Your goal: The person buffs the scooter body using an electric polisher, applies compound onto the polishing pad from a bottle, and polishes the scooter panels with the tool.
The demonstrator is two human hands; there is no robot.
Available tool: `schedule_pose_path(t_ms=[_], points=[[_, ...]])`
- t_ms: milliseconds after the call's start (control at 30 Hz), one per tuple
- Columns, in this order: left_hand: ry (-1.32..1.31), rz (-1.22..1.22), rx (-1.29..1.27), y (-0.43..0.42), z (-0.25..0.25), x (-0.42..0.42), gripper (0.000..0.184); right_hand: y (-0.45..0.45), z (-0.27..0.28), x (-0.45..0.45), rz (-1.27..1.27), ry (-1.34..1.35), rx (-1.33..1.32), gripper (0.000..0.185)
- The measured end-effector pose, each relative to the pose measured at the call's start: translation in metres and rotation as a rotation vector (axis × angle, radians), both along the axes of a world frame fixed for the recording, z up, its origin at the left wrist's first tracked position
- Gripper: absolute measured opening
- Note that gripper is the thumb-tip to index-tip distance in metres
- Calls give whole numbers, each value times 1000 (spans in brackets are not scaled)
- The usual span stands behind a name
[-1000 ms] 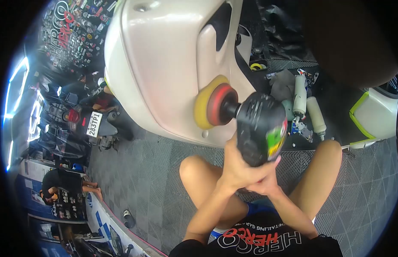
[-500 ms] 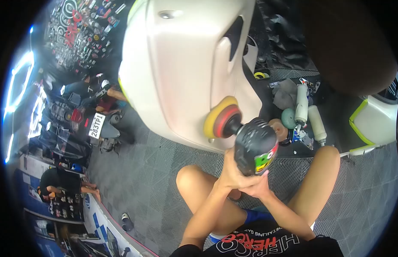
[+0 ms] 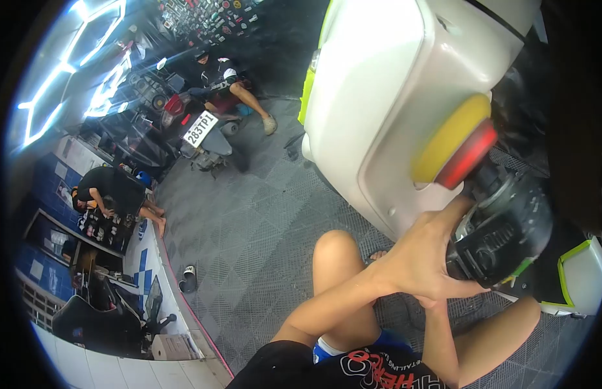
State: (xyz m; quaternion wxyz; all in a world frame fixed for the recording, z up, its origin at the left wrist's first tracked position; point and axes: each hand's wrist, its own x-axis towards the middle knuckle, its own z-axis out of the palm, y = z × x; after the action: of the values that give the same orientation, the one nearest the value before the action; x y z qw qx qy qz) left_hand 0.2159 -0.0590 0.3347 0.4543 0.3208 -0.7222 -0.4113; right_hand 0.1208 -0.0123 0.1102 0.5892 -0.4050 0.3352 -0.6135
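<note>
A black handheld polisher (image 3: 508,227) is at the right, its yellow foam pad (image 3: 449,137) and red backing tilted against the lower part of a white, glossy scooter body panel (image 3: 372,91). The pad's edge looks blurred. My left hand (image 3: 421,249) is wrapped round the polisher's body just behind the head, thumb below and fingers above. My right hand (image 3: 436,301) comes up from beneath at the handle end. Most of it is hidden behind my left hand and the tool.
A white panel with lime tape (image 3: 583,275) lies at the right. A parked motorcycle (image 3: 210,139) stands at the back left beside a seated person (image 3: 220,78). Another person (image 3: 116,188) bends over at the left. A slipper (image 3: 188,279) lies on the grey tiled floor (image 3: 249,240).
My view has turned left and closer to the tool. The polisher and both hands now appear further right and larger, and the pad is higher on the panel. Bottles fell out of view.
</note>
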Motion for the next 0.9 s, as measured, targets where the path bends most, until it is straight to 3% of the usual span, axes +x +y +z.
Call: schedule_pose_path(t_ms=[267, 300, 433, 533, 600, 800, 900], points=[[-48, 116, 145, 1, -90, -6, 84, 13, 0, -10, -5, -24, 73, 78], [-45, 74, 90, -1, -93, -6, 80, 16, -2, -11, -4, -53, 93, 79], [5, 2, 262, -13, -98, -12, 73, 1, -15, -28, 145, -321, 141, 82], [141, -36, 135, -17, -118, -16, 73, 3, -5, -35, 17, -171, 176, 82], [140, -168, 254, -14, -124, -9, 80, 9, 9, -40, 108, -137, 265, 86], [198, -77, 246, 0, -152, -23, 79, 18, 13, -63, 337, -78, 506, 90], [214, -73, 252, 4, -146, -28, 86, 15, 11, -67, 335, -95, 415, 94]])
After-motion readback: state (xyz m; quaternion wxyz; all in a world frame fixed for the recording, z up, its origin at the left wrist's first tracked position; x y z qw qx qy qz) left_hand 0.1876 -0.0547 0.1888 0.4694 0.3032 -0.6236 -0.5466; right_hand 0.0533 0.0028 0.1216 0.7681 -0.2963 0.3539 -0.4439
